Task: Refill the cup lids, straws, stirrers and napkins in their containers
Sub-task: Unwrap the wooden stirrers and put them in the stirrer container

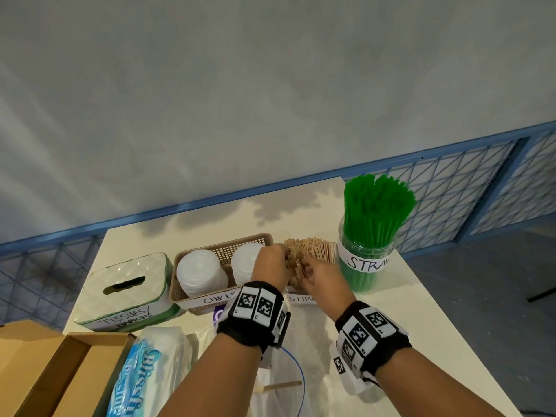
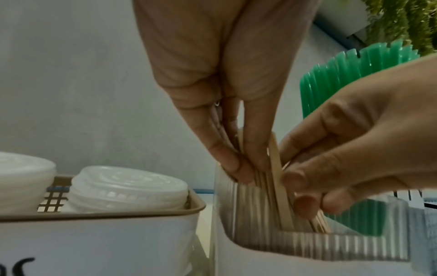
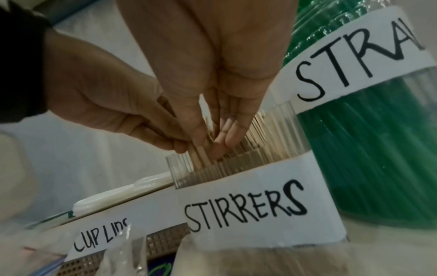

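Observation:
A clear ribbed container (image 3: 243,211) labelled STIRRERS stands between the cup-lid basket (image 1: 222,254) and the straw jar (image 1: 370,236). It is packed with upright wooden stirrers (image 1: 316,248). My left hand (image 2: 241,173) reaches down over its left end and pinches a small bundle of stirrers (image 2: 276,177) that dips into the container. My right hand (image 2: 298,190) comes in from the right, its thumb and curled fingers pinching the same sticks. In the right wrist view my right hand (image 3: 212,142) points down among the stirrers, with my left hand (image 3: 170,143) beside it.
The basket holds two stacks of white lids (image 1: 201,272). A tissue box (image 1: 126,284) labelled TISSUES/NAPKINS stands at its left. Near me lie a tissue pack (image 1: 150,371), an open cardboard box (image 1: 45,371) and a clear bag with one loose stirrer (image 1: 279,385). Blue mesh fencing (image 1: 466,188) runs behind the table.

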Available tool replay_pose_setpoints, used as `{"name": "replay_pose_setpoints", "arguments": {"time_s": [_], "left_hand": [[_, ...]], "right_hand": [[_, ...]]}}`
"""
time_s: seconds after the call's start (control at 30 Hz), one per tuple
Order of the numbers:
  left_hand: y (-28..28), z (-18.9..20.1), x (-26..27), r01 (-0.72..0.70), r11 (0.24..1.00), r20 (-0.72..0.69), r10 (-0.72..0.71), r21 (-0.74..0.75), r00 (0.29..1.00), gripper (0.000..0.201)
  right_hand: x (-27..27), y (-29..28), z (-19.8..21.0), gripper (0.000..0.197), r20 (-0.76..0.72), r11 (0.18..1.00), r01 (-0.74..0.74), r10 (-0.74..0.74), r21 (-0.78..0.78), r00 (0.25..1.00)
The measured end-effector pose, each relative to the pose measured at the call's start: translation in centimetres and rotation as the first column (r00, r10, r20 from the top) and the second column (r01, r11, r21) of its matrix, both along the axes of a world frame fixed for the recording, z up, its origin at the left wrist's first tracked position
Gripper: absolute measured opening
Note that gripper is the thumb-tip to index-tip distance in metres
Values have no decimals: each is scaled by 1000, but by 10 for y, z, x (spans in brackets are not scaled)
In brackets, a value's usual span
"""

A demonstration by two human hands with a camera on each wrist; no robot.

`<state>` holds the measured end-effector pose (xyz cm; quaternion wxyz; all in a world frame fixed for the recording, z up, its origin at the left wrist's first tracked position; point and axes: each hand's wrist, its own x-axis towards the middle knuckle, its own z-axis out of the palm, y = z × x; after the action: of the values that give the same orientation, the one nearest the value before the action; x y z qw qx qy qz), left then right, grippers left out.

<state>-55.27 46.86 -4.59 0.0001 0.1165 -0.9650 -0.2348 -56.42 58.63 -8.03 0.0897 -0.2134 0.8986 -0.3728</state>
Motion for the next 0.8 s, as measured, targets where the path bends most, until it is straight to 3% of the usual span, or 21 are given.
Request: {"name": "replay_pose_setpoints", "arguments": {"time_s": [0.13,0.27,0.37,0.43,0.57,0.7,0.8], "left_hand": [[-4,-4,2,-7,1000,-50,6,-7,999,23],[-5,-5,1,11,1000,-79,-10,10,997,19],[-3,-7,2,6,998,-128,3,63,992,15],[-4,-6,1,-3,994,-189,24,109,982,13],[-5,-7,-2,-1,994,-260,29,105,965,7],[-5,-7,-5,39,999,-235,-31,29,971,5],[-4,-7,-3,70,997,-251,-79,-43,965,7]], "right_hand": [[-2,6,2,46,-83,996,46,-53,-79,995],[-2,0,-2,59,-118,998,-52,46,-45,992],[-8,-7,-2,29,-144,1000,8,-6,17,990],[-15,-8,-1,9,-145,997,65,-68,-29,987],[-24,-6,0,9,-118,979,154,-170,-130,978],[-23,-3,-8,22,-72,993,116,-118,-31,990],[-24,0,-10,13,-52,989,150,-150,0,987]]}}
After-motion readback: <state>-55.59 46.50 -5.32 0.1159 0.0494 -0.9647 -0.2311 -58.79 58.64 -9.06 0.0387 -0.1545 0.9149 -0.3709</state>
